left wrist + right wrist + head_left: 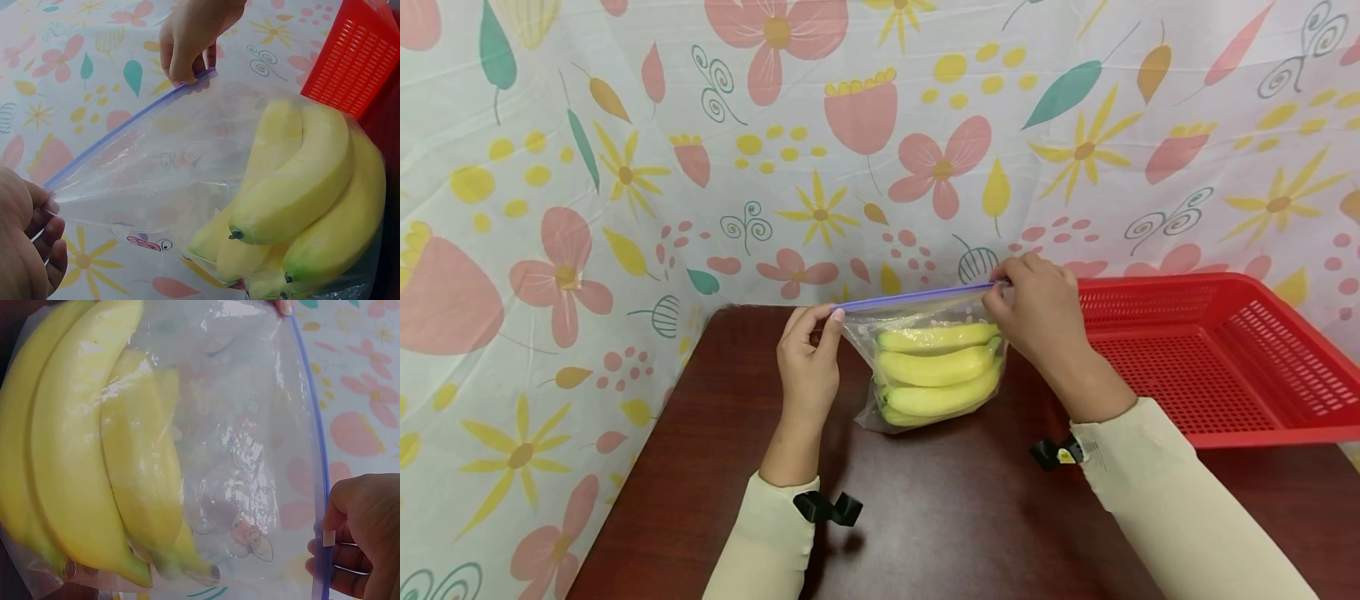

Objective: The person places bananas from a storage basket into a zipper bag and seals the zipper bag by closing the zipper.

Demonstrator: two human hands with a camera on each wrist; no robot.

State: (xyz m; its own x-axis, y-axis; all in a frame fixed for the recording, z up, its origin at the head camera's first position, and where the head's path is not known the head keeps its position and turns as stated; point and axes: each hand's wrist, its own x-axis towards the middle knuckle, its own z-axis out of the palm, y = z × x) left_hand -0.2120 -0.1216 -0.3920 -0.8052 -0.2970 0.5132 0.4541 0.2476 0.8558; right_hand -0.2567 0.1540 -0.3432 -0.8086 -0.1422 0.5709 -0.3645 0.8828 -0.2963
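Note:
A clear zip bag (861, 333) with a purple-blue zip strip along its top holds several yellow bananas (936, 367), greenish at their ends. My left hand (808, 358) pinches the strip's left end between thumb and fingers. At the right end of the strip, my right hand (1037, 308) pinches it near a small white slider (329, 538), seen in the right wrist view. Between both hands the strip is stretched nearly straight. Bananas (294, 181) lie stacked in the lower part of the bag, with slack plastic above them.
To the right, a red plastic basket (1232, 437) with perforated walls stands on the dark brown table (925, 517). Behind the table hangs a white cloth (865, 208) printed with flowers and leaves. Black wrist cameras (827, 507) are strapped to both cream sleeves.

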